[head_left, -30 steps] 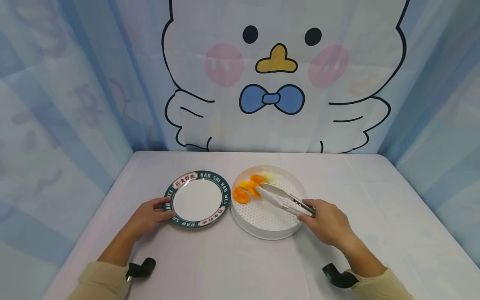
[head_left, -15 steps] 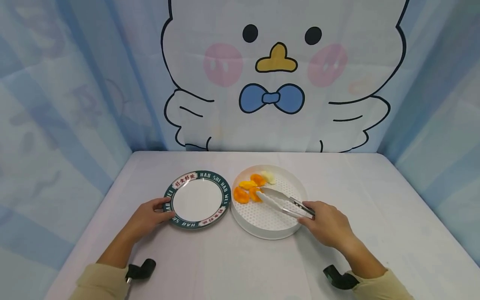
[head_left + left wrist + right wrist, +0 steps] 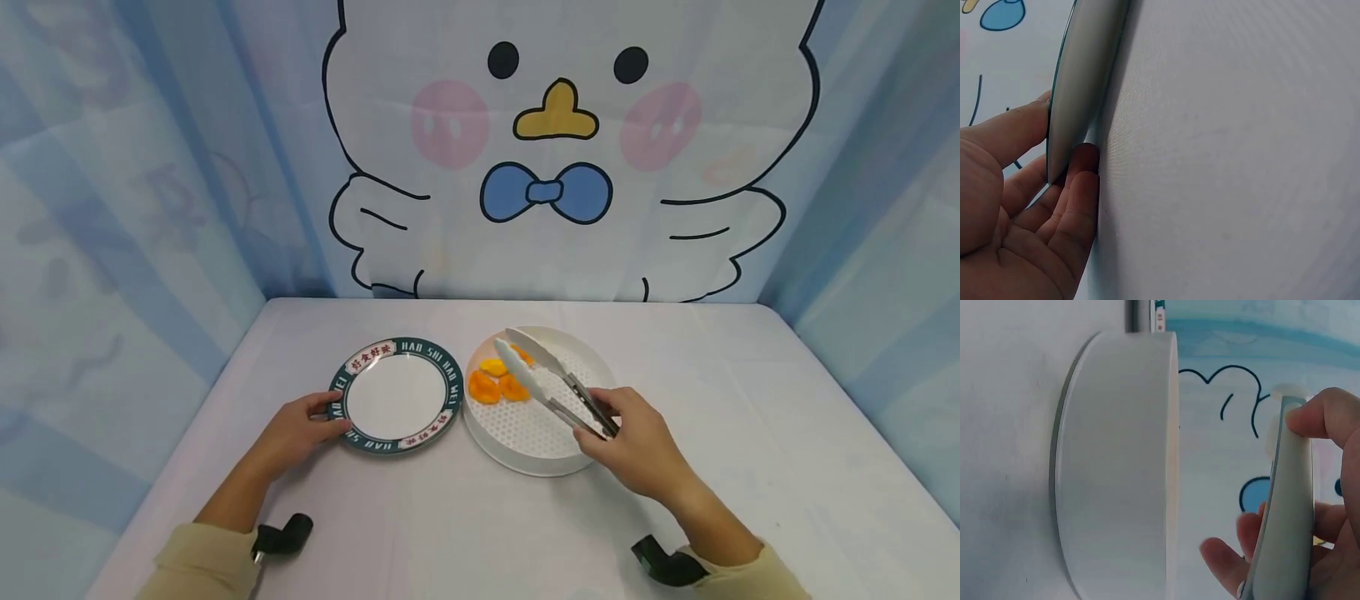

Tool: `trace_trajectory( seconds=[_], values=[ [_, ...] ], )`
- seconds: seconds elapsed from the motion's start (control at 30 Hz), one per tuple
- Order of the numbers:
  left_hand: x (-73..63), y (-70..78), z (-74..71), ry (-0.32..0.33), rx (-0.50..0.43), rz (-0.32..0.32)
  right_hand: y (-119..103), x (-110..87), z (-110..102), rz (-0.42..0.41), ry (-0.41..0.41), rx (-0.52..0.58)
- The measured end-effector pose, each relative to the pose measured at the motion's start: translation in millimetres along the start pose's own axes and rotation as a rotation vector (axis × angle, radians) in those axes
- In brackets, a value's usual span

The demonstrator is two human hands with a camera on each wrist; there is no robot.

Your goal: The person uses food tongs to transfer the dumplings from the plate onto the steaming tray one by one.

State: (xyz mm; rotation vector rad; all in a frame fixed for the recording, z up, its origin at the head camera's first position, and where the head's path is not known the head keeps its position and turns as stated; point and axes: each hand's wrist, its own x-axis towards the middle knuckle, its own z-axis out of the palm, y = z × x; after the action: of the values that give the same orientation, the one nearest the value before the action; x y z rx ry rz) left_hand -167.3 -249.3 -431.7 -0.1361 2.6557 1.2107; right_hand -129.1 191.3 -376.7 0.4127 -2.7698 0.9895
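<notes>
My left hand (image 3: 300, 433) grips the left rim of a white plate (image 3: 397, 396) with a green lettered border. In the left wrist view the thumb (image 3: 1019, 131) lies on the plate's face, with fingers behind its underside (image 3: 1079, 81). My right hand (image 3: 637, 442) holds metal tongs (image 3: 566, 379) by the handle. Their two pale tips stand apart over the far left part of a round white container (image 3: 525, 437) with a dotted floor. Several orange and yellow pieces (image 3: 484, 387) lie there, partly covered by the tongs. The container's side wall (image 3: 1116, 462) fills much of the right wrist view.
Plate and container stand side by side on a white-covered table (image 3: 465, 533). A cartoon-printed curtain (image 3: 555, 250) hangs behind the table, with blue curtains (image 3: 135, 250) at the sides. Dark wrist mounts (image 3: 285, 536) stick out from both sleeves.
The tongs have moved from the orange pieces to farther back and up, their tips now over the spot where the pale piece lay. My left hand keeps its hold on the plate.
</notes>
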Motion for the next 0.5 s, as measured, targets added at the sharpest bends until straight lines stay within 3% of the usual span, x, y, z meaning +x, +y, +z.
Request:
trace_trajectory(
  seconds=[0.33, 0.5],
  values=[
    [0.0, 0.9, -0.6, 0.002, -0.001, -0.004, -40, -5.4, 39, -0.149, -0.084, 0.061],
    [-0.5, 1.0, -0.5, 0.002, 0.007, -0.005, -50, -10.5, 62, -0.17, -0.125, 0.044]
  ],
)
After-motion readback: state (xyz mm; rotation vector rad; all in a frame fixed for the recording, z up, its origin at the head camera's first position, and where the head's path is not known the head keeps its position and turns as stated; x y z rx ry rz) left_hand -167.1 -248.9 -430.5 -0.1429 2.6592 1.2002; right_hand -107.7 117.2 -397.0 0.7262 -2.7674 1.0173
